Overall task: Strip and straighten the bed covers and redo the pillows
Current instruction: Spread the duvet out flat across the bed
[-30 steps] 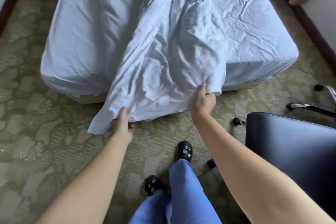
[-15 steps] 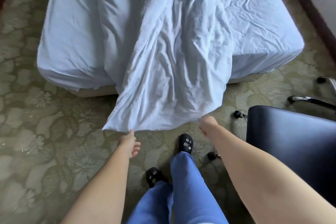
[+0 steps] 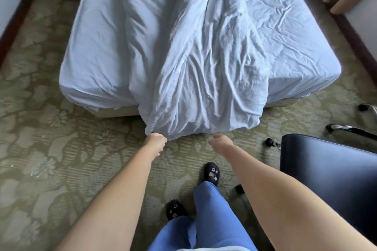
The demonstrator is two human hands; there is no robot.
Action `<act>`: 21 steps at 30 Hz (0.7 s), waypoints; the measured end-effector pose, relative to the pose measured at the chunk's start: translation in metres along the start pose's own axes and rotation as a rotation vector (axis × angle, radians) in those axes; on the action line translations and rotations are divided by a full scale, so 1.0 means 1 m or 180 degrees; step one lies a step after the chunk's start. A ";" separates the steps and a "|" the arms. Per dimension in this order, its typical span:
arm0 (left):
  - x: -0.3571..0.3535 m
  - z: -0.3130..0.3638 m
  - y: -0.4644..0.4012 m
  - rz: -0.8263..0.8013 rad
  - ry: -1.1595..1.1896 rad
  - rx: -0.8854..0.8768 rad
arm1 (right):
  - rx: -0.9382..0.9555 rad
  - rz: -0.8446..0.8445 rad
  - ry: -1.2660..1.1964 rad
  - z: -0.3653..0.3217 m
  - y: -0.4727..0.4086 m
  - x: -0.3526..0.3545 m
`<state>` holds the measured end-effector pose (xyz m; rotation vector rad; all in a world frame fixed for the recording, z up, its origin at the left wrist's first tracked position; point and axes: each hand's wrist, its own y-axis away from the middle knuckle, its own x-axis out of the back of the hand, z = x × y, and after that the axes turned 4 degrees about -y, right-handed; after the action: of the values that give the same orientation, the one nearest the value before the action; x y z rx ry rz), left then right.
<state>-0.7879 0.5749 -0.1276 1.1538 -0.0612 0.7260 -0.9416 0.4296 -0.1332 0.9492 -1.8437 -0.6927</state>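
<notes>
The bed (image 3: pixel 98 71) was seen from its foot, its fitted sheet stretched over the mattress, and the loose cover (image 3: pixel 204 71) was bunched in a long ridge down the middle, its end hanging off the foot onto the patterned carpet (image 3: pixel 51 149). A dark chair (image 3: pixel 330 169) stood close on the right. The likeliest trouble was judged to be a one-sided pull: with only one corner held, the cover could be dragged askew or twisted further, and its trailing edge (already on the floor) could be trodden on by the near shoe (image 3: pixel 212 173).

The left hand (image 3: pixel 156 141) was stretched forward and curled round the cover's hem. The right hand (image 3: pixel 221 142) was held just short of the hem, loosely curled and grasping nothing.
</notes>
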 end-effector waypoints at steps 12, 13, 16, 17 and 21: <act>0.057 0.082 0.024 -0.0183 0.0030 -0.0537 | 0.0607 0.0062 -0.0140 -0.109 0.003 0.021; 0.059 0.090 0.022 -0.0226 -0.0008 -0.0587 | 0.0615 0.0074 -0.0193 -0.116 0.000 0.024; 0.064 0.117 0.017 -0.0336 -0.0167 -0.0649 | 0.0573 0.0108 -0.0247 -0.134 -0.014 0.035; 0.064 0.127 0.014 -0.0364 -0.0216 -0.0646 | 0.0573 0.0105 -0.0205 -0.141 -0.021 0.041; 0.063 0.167 0.003 -0.0339 -0.0352 -0.0685 | 0.0704 0.0081 -0.0264 -0.164 -0.042 0.069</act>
<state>-0.6887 0.4648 -0.0280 0.9825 -0.1660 0.5468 -0.7992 0.3380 -0.0650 1.0500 -2.0328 -0.5266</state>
